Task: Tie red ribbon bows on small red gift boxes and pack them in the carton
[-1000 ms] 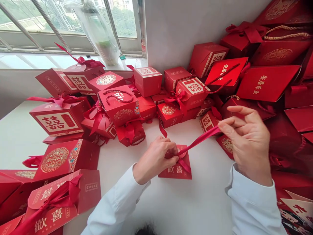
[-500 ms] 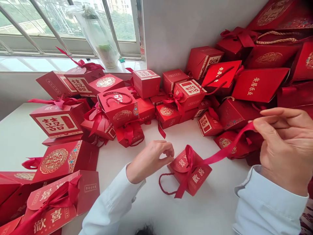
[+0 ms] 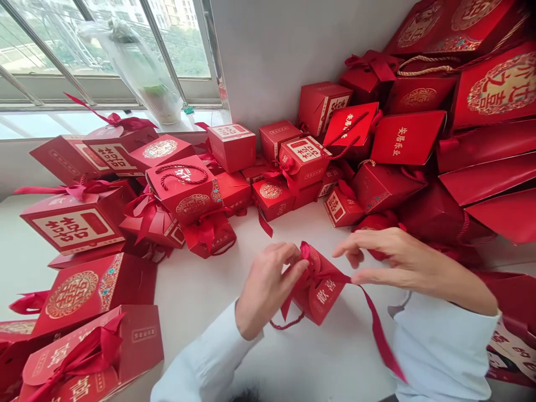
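A small red gift box (image 3: 320, 290) with gold "歡喜" lettering stands tilted on the white table, a dark red rope handle (image 3: 287, 322) trailing from its lower left. My left hand (image 3: 270, 287) pinches the gathered red satin ribbon (image 3: 305, 251) at the top of the box. The ribbon's long tail (image 3: 379, 329) runs right, passes beneath my right hand (image 3: 402, 262) and drapes down over the table. The fingers of that hand are spread, and its thumb is near or touching the ribbon by the box's right corner.
Many red gift boxes and bags with ribbons are heaped along the wall (image 3: 268, 67) behind the box and to the right. More finished boxes (image 3: 94, 293) lie at the left on the white table (image 3: 347, 357). A window (image 3: 184, 39) and a plastic bag (image 3: 134, 67) are at the back.
My right hand has moved in close to the box, and the ribbon tail now hangs downward. My left hand has closed on the ribbon at the box top. The box has turned more upright.
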The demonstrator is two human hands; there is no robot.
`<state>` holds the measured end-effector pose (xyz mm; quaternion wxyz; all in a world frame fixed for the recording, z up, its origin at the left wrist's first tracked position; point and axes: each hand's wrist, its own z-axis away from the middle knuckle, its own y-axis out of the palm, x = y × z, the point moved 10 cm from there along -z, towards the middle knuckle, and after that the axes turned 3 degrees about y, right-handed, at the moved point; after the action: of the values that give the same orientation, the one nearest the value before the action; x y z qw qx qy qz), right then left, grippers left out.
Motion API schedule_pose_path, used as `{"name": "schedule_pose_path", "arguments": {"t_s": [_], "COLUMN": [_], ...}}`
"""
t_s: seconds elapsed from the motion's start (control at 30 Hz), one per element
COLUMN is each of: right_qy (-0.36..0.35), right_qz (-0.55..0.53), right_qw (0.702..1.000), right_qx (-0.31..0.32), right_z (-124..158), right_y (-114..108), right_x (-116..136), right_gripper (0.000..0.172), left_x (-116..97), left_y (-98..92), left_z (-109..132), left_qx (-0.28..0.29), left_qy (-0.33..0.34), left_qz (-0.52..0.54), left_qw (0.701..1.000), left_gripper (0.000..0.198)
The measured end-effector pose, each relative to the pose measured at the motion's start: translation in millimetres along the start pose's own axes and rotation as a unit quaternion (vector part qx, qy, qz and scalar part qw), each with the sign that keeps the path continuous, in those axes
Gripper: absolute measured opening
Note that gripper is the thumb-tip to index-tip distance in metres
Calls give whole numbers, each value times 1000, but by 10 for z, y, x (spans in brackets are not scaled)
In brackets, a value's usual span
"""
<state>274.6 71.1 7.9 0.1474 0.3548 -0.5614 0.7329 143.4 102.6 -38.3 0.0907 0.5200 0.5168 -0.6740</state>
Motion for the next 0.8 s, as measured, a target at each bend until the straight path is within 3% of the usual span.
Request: {"name": "schedule_pose_path", "arguments": {"t_s": [0.13,0.2,0.3,0.4,0.47,0.53,0.6,0.67,0.73,0.8], "right_qy": [22,7,-1,9,15,21,26,35,45,55], "right_qz": [67,67,74,59,33,6,-25,-50,-59,-58], "right_qw": [996,995,995,997,999,1000,999,998,997,997], "right_qx": [53,78,68,42,31,13,-4,-15,-16,-17], "right_z": [-222,-274,-344,-427,-487,-540,-575,-592,-596,-595], "right_y": [337,482,560,558,558,545,534,536,559,584], "right_x": [-50,-3,69,93,91,83,76,62,36,8], "right_gripper": [17,16,7,16,18,17,14,11,9,11], "left_x": [97,140,184,197,193,156,106,164,351,481], "left_y": [-239,-358,-438,-509,-624,-724,-717,-689,-838,-1114], "left_z": [20,44,59,45,47,81,156,250,287,327], "left_qx": [60,52,36,15,-6,7,78,138,97,-6], "left_qy": [-43,-64,-76,-62,-41,-14,16,20,-43,-134], "left_qz": [225,298,363,391,373,300,160,-26,-222,-385], "left_qw": [972,951,928,918,927,954,984,990,969,913], "left_gripper": [28,25,20,20,21,22,23,19,15,15]}}
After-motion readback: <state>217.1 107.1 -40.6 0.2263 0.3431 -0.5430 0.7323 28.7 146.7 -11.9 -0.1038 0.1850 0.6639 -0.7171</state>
